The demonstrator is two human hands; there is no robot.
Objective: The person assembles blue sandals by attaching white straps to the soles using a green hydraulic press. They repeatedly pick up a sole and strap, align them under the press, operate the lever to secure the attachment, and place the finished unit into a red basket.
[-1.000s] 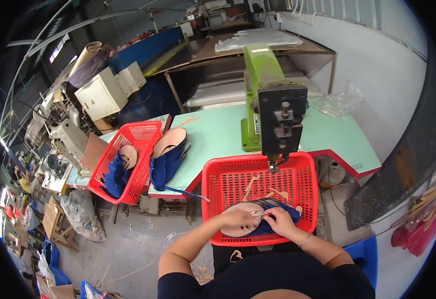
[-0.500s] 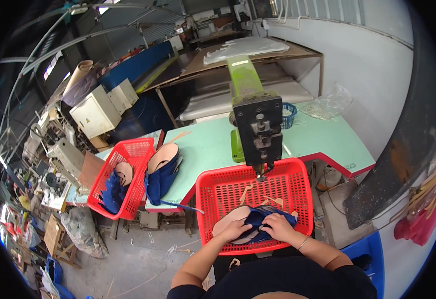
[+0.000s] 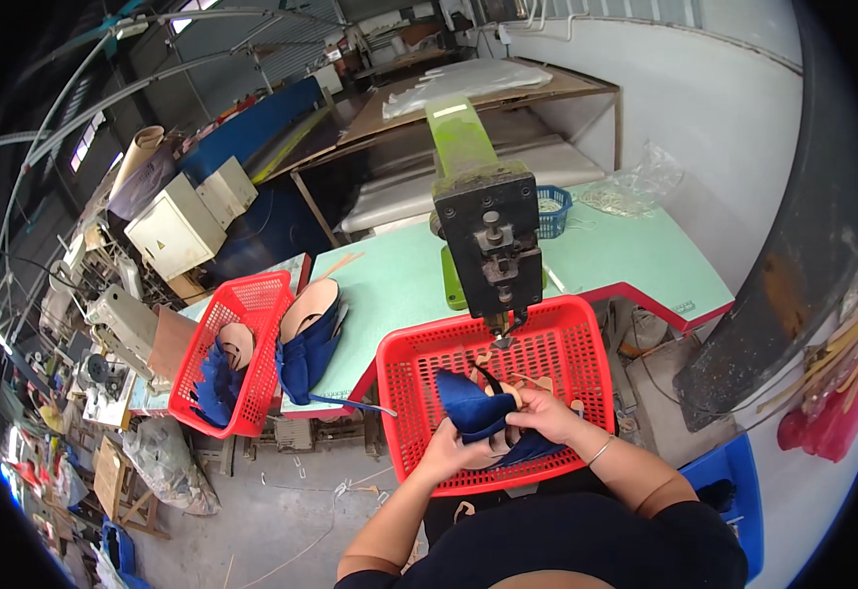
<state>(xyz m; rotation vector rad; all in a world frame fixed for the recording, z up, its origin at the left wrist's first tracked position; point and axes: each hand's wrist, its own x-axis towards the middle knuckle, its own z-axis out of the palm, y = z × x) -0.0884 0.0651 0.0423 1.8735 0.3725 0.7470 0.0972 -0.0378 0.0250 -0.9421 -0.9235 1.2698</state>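
Observation:
My left hand (image 3: 455, 451) and my right hand (image 3: 545, 413) both grip a dark blue shoe upper piece (image 3: 473, 407) with a tan lining. They hold it lifted inside a red plastic basket (image 3: 411, 359) on my lap side of the table. Just beyond the basket stands a green and black press machine (image 3: 488, 236), its head right over the basket's far rim. More tan and blue pieces lie in the basket under my hands.
A pile of blue and tan uppers (image 3: 309, 339) lies on the pale green table (image 3: 625, 257). A second red basket (image 3: 233, 344) with more pieces stands to its left. A small blue basket (image 3: 552, 209) sits behind the machine. A blue bin (image 3: 733, 491) is at my lower right.
Both hands have raised the blue piece up out of the basket and turned it. The view has tilted slightly downward and closer to the basket.

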